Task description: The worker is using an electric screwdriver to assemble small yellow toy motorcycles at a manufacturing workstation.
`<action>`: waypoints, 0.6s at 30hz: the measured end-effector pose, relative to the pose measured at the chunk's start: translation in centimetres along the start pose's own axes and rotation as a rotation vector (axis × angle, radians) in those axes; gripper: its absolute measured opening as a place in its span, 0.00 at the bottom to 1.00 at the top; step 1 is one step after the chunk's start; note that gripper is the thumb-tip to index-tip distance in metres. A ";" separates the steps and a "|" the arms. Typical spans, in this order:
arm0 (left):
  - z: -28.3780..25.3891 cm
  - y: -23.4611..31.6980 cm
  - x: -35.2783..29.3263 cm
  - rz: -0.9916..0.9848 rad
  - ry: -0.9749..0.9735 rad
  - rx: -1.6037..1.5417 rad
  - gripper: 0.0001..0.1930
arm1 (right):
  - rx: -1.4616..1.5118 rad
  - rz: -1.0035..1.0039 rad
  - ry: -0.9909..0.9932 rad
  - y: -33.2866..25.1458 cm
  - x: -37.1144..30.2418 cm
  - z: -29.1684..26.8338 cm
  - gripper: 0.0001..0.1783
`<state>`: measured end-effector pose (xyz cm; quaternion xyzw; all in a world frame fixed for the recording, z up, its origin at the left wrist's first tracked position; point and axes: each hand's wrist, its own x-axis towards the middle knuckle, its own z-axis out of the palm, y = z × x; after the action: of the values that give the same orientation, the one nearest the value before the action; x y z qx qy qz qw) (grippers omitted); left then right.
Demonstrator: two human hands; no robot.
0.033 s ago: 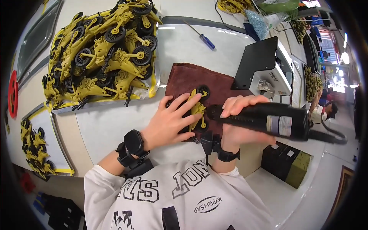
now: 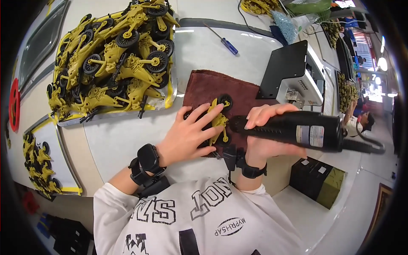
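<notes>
Beneath my left hand (image 2: 190,135) lies a yellow toy motorcycle (image 2: 219,120) with black wheels. The fingers of that hand are spread, resting on and along the toy. A maroon cloth (image 2: 204,87) is under the toy. My right hand (image 2: 267,146) is wrapped around a black corded electric screwdriver (image 2: 293,131), thumb and fingers on opposite sides of its body. The tool lies nearly level in the picture, its front end over the toy's right side. Its very tip and the exact contact point cannot be made out.
A tray (image 2: 173,91) heaped with yellow toy motorcycles stands at the far left, a smaller tray (image 2: 70,165) nearer. A blue-handled screwdriver (image 2: 229,46) lies beyond the cloth. To the right sits a black-and-white machine (image 2: 293,78); dark boxes (image 2: 314,180) are lower right.
The rear end of the electric screwdriver and its cord have shifted slightly upward in the picture. My left hand and the toy motorcycle have stayed put.
</notes>
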<state>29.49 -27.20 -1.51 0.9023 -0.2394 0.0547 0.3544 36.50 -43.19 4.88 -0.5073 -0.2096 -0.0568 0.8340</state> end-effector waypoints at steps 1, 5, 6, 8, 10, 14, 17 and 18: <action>0.1 0.0 0.1 0.016 0.001 0.008 0.25 | 0.045 0.004 0.016 0.3 -0.1 -0.3 0.56; 0.3 -0.1 0.1 -0.022 -0.028 0.023 0.24 | -0.006 -0.024 -0.017 -0.1 0.0 0.0 0.57; 0.3 -0.3 -0.3 -0.023 -0.023 0.027 0.24 | 0.032 -0.045 -0.006 -0.7 -0.6 0.2 0.58; 0.4 -0.1 0.2 -0.025 -0.021 0.024 0.24 | -0.075 -0.326 -0.010 -5.3 -1.0 -1.0 0.51; 0.4 0.1 0.2 -0.009 -0.007 0.027 0.24 | -0.269 -0.475 0.166 -9.9 0.5 -2.6 0.50; 0.1 0.1 0.3 0.002 -0.010 0.025 0.24 | -0.416 -0.530 0.379 -12.5 5.7 -7.2 0.56; 0.1 0.0 0.2 -0.012 -0.018 0.025 0.25 | -0.575 -0.417 0.484 -9.8 8.0 -7.4 0.54; 0.1 -0.1 0.1 -0.018 -0.013 0.005 0.25 | -0.608 -0.336 0.476 -8.8 8.2 -7.7 0.54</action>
<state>29.62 -27.29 -1.58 0.9056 -0.2335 0.0465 0.3510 43.47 -53.15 12.36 -0.6617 -0.0645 -0.3668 0.6508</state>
